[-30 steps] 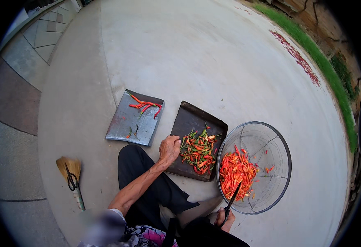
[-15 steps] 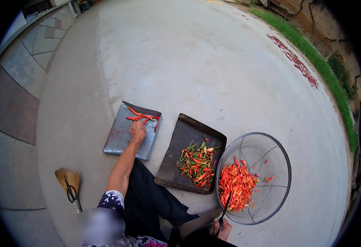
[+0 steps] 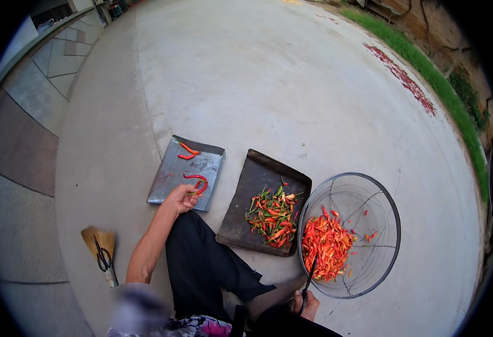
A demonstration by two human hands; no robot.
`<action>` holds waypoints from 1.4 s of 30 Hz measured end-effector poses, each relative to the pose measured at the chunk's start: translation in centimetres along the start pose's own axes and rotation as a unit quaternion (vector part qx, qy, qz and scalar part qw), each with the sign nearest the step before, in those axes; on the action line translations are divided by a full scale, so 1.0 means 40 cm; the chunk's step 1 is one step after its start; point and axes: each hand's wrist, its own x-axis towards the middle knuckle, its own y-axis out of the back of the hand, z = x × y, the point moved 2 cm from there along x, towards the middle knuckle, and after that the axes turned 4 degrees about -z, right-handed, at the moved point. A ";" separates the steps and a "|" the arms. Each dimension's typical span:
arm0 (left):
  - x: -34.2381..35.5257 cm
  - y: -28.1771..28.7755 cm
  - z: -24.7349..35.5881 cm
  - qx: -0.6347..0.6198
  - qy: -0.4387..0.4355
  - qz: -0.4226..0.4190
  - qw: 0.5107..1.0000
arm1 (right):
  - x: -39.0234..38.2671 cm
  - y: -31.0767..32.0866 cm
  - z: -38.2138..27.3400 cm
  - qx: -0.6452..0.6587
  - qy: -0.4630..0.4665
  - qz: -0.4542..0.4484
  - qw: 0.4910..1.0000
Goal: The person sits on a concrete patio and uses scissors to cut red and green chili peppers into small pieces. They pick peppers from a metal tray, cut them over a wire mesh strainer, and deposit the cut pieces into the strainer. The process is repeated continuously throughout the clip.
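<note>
My left hand (image 3: 182, 198) is closed around the stem ends of curved red chili peppers (image 3: 202, 182), held over the near edge of a grey metal tray (image 3: 165, 180). Other red chilies (image 3: 187, 149) lie at that tray's far end. In my right hand (image 3: 309, 307) is a dark pair of scissors (image 3: 309, 279), tip toward the near left rim of a round wire basket (image 3: 399, 233). A heap of cut red chilies (image 3: 326, 247) fills the basket's left side. Between tray and basket, a dark metal pan (image 3: 234, 220) holds mixed red and green chili bits (image 3: 273, 216).
A small straw broom (image 3: 96, 240) lies at left, with black-handled scissors (image 3: 103, 258) on it. Dark red pieces (image 3: 401, 76) are spread on the concrete at far right, beside a grass strip (image 3: 421, 70). My dark-trousered leg (image 3: 201, 255) is bent close to the pan.
My left hand has drawn back from the far part of the grey tray toward me, lifting some red chilies. The right hand with the scissors has barely moved.
</note>
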 end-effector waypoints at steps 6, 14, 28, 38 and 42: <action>-0.107 0.006 0.000 0.178 -0.064 0.056 0.980 | -0.005 -0.018 0.015 0.059 0.019 -0.022 0.998; -0.043 0.006 0.011 0.470 -0.219 0.189 0.834 | -0.016 -0.006 0.038 0.041 0.017 -0.006 0.999; 0.157 -0.002 -0.013 0.385 -0.197 0.252 0.865 | -0.019 -0.021 0.024 0.015 -0.005 -0.018 1.000; 0.079 -0.003 -0.030 0.254 -0.326 0.322 0.852 | -0.029 -0.030 0.044 -0.048 0.081 -0.002 0.996; -0.079 -0.113 -0.079 0.202 -0.373 0.212 0.880 | -0.033 -0.036 0.044 -0.067 0.139 0.002 0.988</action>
